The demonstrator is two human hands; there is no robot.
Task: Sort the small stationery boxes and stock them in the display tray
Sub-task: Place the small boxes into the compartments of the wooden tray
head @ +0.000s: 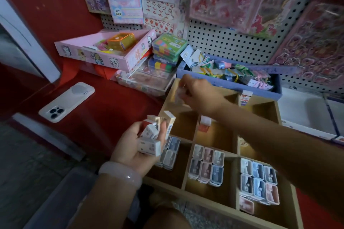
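Several small stationery boxes (150, 135) sit stacked in the left hand (134, 145), whose fingers curl around them so that they serve as a supply close to the display tray (188, 178). The right hand (199, 95) reaches over the far left compartment of the tray, with the fingers drawn together on something small and pale; it is blurred, so I cannot tell for sure whether it is one of the boxes. Probably it is being placed there, because the near compartments already hold neat rows of pastel boxes (206, 165) while the far ones are almost bare. One red and white box (204, 123) stands in a middle compartment. On the red surface (115, 109) to the left lies a white phone (67, 102), well apart from the work.
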